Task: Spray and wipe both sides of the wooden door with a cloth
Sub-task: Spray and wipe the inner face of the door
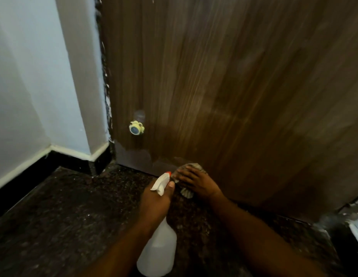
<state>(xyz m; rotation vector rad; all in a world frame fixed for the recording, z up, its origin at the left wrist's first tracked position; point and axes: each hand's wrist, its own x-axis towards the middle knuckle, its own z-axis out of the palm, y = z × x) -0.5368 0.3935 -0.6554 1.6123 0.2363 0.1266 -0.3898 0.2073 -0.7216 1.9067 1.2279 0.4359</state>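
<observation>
The wooden door (234,86) fills most of the view. It stands upright, its grain running top to bottom, and its lower edge meets the floor (64,216). The lower panel has a darker, wet-looking patch towards the right, and a duller strip sits at the bottom left corner. The floor is dark and speckled. On the left a pale wall (34,76) turns a corner beside the door, and a black skirting (34,172) with a white upper edge runs along its foot.

There is one spray bottle (160,250), translucent white, held in the air over the floor. Its long axis runs from its base, nearest the person, up and away to the door. The white trigger head and orange nozzle tip (168,173) point at the foot of the door.

Two bare hands show. The left hand (154,202) grips the bottle at the neck, its fingers wrapped round below the trigger and the thumb lying up along the head. The right hand (196,182) rests flat on one cloth (196,166) and presses it against the bottom of the door just right of the nozzle. Its fingers (183,173) are spread, fairly straight and pointing left. The cloth is brownish grey and bunched, with an end sticking out beneath the palm.

One small round yellow knob (136,127) with a blue centre sits low on the door, near its left edge.
</observation>
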